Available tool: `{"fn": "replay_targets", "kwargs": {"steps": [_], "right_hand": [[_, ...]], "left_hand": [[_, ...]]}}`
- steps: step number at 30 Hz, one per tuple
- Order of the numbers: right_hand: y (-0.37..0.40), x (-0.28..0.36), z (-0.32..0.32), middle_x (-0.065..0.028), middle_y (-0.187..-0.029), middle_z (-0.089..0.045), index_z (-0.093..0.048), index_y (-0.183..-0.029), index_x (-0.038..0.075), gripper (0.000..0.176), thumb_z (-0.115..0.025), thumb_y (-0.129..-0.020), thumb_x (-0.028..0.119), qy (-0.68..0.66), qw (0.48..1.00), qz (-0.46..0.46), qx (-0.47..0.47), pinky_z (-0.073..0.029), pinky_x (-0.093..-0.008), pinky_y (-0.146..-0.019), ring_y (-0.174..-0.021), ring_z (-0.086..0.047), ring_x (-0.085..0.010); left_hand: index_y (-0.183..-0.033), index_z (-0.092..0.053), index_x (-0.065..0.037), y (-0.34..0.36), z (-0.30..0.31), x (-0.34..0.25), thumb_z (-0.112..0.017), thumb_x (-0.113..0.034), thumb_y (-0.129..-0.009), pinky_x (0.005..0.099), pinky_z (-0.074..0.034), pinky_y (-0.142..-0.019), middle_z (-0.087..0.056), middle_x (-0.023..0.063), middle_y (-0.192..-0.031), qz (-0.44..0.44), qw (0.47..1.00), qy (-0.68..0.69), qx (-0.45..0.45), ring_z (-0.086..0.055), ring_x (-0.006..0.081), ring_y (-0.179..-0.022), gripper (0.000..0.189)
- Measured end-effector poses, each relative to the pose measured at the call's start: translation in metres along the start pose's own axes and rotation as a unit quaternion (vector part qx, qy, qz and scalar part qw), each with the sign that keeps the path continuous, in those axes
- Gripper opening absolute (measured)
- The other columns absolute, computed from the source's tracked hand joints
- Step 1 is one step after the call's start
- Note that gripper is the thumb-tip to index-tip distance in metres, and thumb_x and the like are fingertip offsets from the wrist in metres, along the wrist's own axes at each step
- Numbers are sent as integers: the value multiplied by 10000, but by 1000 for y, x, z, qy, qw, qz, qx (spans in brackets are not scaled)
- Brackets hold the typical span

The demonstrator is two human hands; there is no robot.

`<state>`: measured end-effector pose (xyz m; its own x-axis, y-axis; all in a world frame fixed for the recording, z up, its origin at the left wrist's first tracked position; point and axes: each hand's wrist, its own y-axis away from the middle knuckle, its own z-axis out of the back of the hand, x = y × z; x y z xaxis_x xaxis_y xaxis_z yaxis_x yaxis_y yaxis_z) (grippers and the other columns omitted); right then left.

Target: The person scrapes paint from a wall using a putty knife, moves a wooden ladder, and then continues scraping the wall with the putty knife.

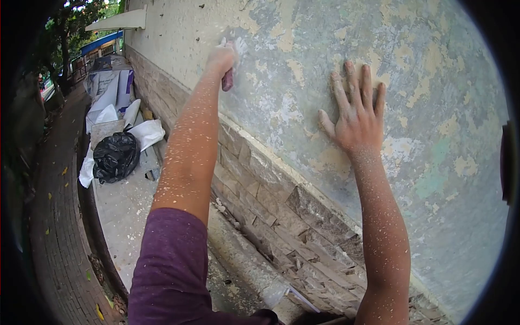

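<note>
My left hand is closed around a scraper at the wall's upper middle. The scraper's reddish-purple handle sticks out below the fist. Its working end is blurred against the wall among pale dust. To the right, my right hand lies flat on the wall, fingers spread and pointing up, holding nothing. Under both hands the wall is patchy grey, cream and white, while farther left it keeps a cream coat. Paint flakes speckle both forearms.
A stone-clad ledge runs along the wall's foot. On the pavement at left lie a black plastic bag, white sheets and crumpled sacks. A brick path runs farther left, and a pale bracket juts from the wall.
</note>
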<state>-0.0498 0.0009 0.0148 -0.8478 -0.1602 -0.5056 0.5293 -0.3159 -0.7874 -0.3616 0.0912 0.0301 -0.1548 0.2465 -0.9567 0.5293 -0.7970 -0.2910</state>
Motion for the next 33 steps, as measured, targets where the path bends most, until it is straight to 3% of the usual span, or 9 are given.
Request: {"fn": "replay_targets", "kwargs": {"steps": [5, 10, 12, 15, 17, 18, 21, 32, 33], "right_hand": [[0, -4, -2, -24, -1541, -197, -353, -1431, 220, 682, -476, -853, 560, -17, 1000, -3, -9, -76, -497, -1169, -1434, -123, -253], [-2, -4, -2, -29, -1541, -194, -364, -1425, 212, 680, -473, -853, 563, -12, 1000, -3, -11, -82, -499, -1169, -1434, -121, -252], [2, -2, -1, -30, -1541, -192, -368, -1423, 210, 679, -474, -853, 564, -11, 1000, -2, -7, -80, -499, -1169, -1434, -121, -253], [0, -4, 1, -13, -1551, -166, -334, -1441, 230, 685, -485, -853, 547, -30, 999, -7, 15, -67, -495, -1169, -1439, -102, -245], [2, -5, 1, -24, -1547, -176, -356, -1429, 220, 680, -480, -851, 559, -21, 1000, -9, 11, -84, -494, -1169, -1437, -109, -248], [1, -5, 0, -35, -1543, -185, -378, -1416, 211, 678, -475, -850, 570, -15, 1000, -1, 4, -101, -493, -1169, -1434, -115, -251], [2, -7, 1, -33, -1545, -177, -368, -1422, 221, 682, -460, -854, 586, -13, 1000, -4, 12, -98, -489, -1169, -1435, -111, -247], [5, -5, -2, -11, -1545, -184, -402, -1398, 235, 661, -515, -828, 550, -36, 999, -9, -8, -90, -494, -1170, -1435, -127, -238], [4, -6, 0, -22, -1543, -185, -376, -1415, 231, 675, -479, -843, 574, -14, 1000, -5, 7, -95, -484, -1171, -1434, -121, -241]], "left_hand": [[-1320, -487, -46, 71, -15, 17, -388, -333, -955, 412, -417, -952, -565, 308, -1161, -228, 951, -208, 7, -524, 408, -1151, 475], [-1280, -521, -34, 31, -20, -12, -374, -334, -956, 441, -431, -924, -582, 281, -1147, -279, 934, -212, -64, -547, 435, -1090, 465], [-1244, -540, -21, -28, -7, -41, -368, -328, -958, 458, -450, -882, -591, 271, -1136, -139, 979, -151, -21, -569, 440, -1040, 454], [-1201, -559, -8, -77, -6, -42, -374, -327, -960, 463, -466, -837, -606, 264, -1106, -192, 939, -283, -40, -594, 429, -990, 440], [-1362, -414, -4, 18, -16, -51, -339, -348, -984, 399, -416, -960, -559, 274, -1207, -206, 963, -175, -13, -534, 378, -1153, 518], [-1335, -464, -32, 25, -27, -23, -401, -319, -960, 447, -484, -801, -637, 274, -999, -321, 916, -226, -84, -632, 373, -952, 476], [-1396, -394, -60, 157, -43, 3, -407, -292, -963, 403, -484, -787, -613, 324, -1002, -221, 946, -223, 79, -631, 389, -945, 491], [-1407, -381, -94, 79, -43, -56, -373, -334, -962, 454, -443, -916, -582, 275, -1162, -258, 935, -245, -10, -560, 447, -1068, 506], [-1417, -379, -110, 92, -46, -29, -376, -320, -970, 423, -490, -800, -633, 265, -1041, -265, 933, -244, 0, -636, 377, -903, 494]]}}
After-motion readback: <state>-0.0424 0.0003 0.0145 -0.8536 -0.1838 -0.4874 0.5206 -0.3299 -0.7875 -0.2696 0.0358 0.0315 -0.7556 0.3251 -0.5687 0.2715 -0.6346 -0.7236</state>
